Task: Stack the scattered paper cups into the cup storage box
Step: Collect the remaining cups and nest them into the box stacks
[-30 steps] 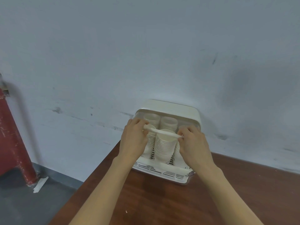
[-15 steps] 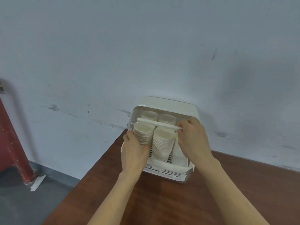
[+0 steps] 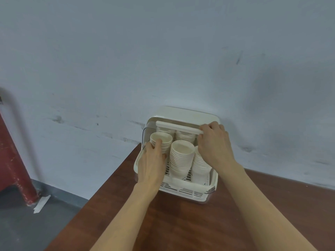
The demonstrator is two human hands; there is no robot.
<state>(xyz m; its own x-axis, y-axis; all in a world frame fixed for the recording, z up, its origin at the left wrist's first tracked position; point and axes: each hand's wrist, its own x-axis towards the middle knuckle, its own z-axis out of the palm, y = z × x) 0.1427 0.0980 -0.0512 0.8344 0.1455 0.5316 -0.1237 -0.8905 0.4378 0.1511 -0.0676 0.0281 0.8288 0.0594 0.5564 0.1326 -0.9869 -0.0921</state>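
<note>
Since the lid has to stay up while cups go in, each hand has its own job here, told from the nearest thing to the farthest.

Desk (image 3: 181, 223): brown wood, carrying the box at its far edge so that the wall backs it.
Cup storage box (image 3: 183, 192): white, slatted base, standing on the desk against the wall; its front is open toward the person.
Left hand (image 3: 152, 163): reaches into the box's left side, fingers wrapped round the left stack; the grip is closed on those cups, likely to steady or seat them.
Left stack (image 3: 161, 140): paper cups nested upright at the front left, rim showing above the fingers.
Middle stack (image 3: 181, 156): nested cups leaning slightly toward the person, free of either hand.
Right stack (image 3: 200, 163): partly hidden behind the right wrist; whether it touches the wrist I cannot tell.
Right hand (image 3: 213, 142): fingers curled over the right end of the lid handle; the grip is closed on it, holding the cover raised for access.
Lid handle (image 3: 177, 126): a white bar across the clear cover, high and toward the back.
Rear stacks (image 3: 184, 135): more cups in the back row, under the bar.
Wall (image 3: 163, 51): pale, scuffed.
Progress: judged near done, no loose cups in sight.
</note>
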